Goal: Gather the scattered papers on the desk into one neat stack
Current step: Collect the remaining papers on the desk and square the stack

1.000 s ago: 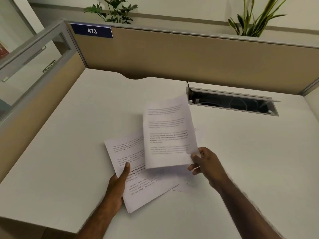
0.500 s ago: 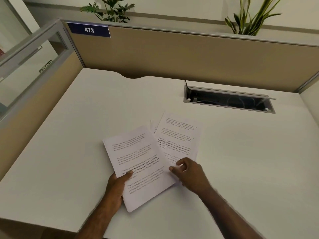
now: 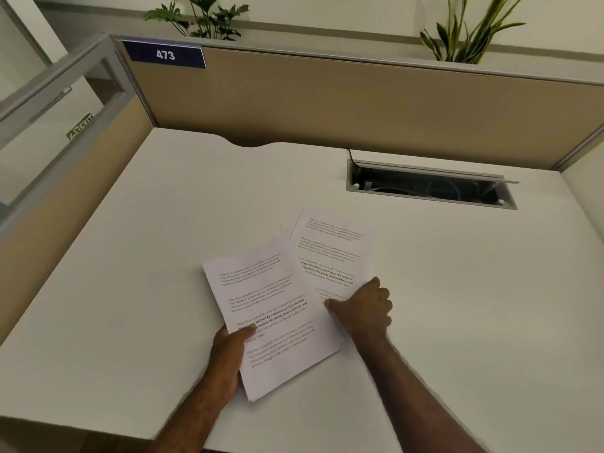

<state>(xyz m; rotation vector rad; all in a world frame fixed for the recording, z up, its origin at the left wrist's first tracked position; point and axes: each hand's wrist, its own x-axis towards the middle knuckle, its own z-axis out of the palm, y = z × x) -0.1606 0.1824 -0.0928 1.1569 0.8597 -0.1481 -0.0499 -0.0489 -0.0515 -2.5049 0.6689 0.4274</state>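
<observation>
Two bundles of printed white papers lie on the white desk. The nearer bundle is tilted left, and my left hand grips its lower left edge with the thumb on top. The second sheet lies farther back and to the right, tilted the other way, its lower left part tucked under the near bundle. My right hand rests on that sheet's lower end with fingers curled and the thumb pressing on the paper.
An open cable tray is sunk into the desk at the back right. Tan partition walls close off the back and left, with a "473" label. Two plants stand behind the partition.
My right hand brought the lifted sheet down flat onto the desk, right of the near bundle, then slid a little right along it. My left hand kept its hold.
</observation>
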